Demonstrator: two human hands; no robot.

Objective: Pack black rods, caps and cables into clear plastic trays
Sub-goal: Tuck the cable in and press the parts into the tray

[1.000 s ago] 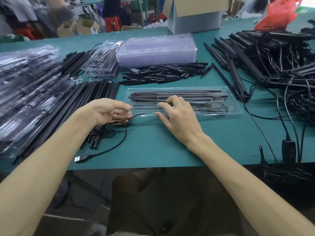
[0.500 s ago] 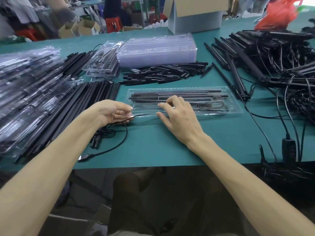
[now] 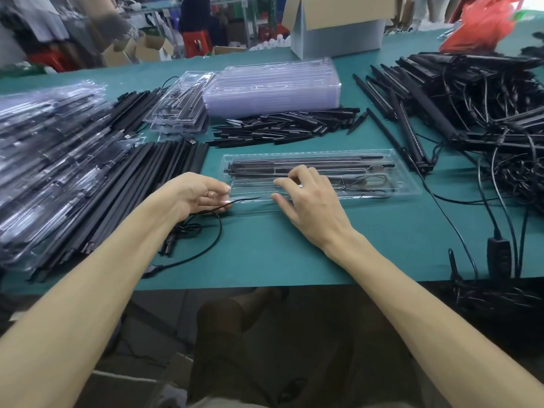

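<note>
A clear plastic tray (image 3: 407, 184) lies on the green table in front of me, holding black rods (image 3: 309, 163) in its far slots and a coiled cable at its right end. My left hand (image 3: 195, 194) pinches a thin black cable (image 3: 219, 231) at the tray's left end. This cable loops down over the table to a USB plug (image 3: 153, 270) near the front edge. My right hand (image 3: 309, 198) rests on the tray's near slot, fingers spread and bent, thumb against the tray's near rim.
Loose black rods (image 3: 164, 160) and filled trays (image 3: 44, 160) pile up at left. A stack of empty clear trays (image 3: 273, 86) and a heap of black caps (image 3: 282, 129) lie behind. Tangled rods with cables (image 3: 485, 113) fill the right. A cardboard box (image 3: 338, 25) stands at the back.
My left hand has drawn the cable slightly toward the tray, so the loop is tighter and the USB plug has slid a little to the right. My right hand has barely moved.
</note>
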